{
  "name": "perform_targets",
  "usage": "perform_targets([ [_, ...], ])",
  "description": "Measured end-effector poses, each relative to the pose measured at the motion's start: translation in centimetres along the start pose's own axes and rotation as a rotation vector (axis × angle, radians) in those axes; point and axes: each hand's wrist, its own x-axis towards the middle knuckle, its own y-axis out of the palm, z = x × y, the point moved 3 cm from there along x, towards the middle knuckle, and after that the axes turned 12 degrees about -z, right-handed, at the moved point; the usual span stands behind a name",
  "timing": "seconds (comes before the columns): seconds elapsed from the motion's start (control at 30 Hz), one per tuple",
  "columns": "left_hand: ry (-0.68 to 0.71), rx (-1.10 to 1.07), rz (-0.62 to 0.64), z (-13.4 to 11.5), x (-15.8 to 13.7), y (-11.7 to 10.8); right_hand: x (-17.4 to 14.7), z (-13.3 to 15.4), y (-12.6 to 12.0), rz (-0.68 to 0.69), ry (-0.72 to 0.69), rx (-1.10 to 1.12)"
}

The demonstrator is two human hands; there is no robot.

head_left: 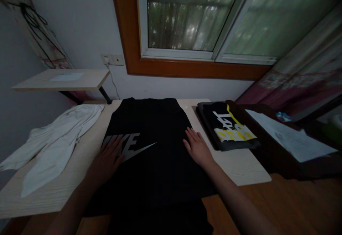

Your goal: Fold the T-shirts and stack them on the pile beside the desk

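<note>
A black T-shirt (160, 178) with a grey NIKE print and swoosh lies spread over the table, its lower end reaching the front edge. My left hand (108, 158) rests flat on the shirt's left side, fingers extended over part of the lettering. On the right side of the shirt, my right hand (197, 145) lies flat with its fingers stretched out near the side edge. Neither hand grips the cloth. The shirt's sleeves cannot be made out.
A crumpled white garment (64, 131) lies at the table's left. Folded dark clothes (229, 126) with white and yellow print are stacked on the right. A raised shelf (91, 78) stands at the back left. Beyond the table (245, 167), papers (283, 131) lie on a dark surface.
</note>
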Motion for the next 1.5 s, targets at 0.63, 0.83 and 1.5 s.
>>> perform_targets([
  [0.63,-0.017,-0.051,-0.005,-0.5,0.3,-0.6,-0.7,-1.0,0.9,0.075,0.012,-0.037],
  [0.83,-0.018,-0.042,-0.002,-0.4,0.0,-0.6,-0.8,-0.8,0.2,0.069,0.014,-0.022],
  [1.5,-0.054,-0.053,0.037,0.7,-0.3,0.3,-0.7,-1.4,-0.1,0.037,0.012,-0.03],
])
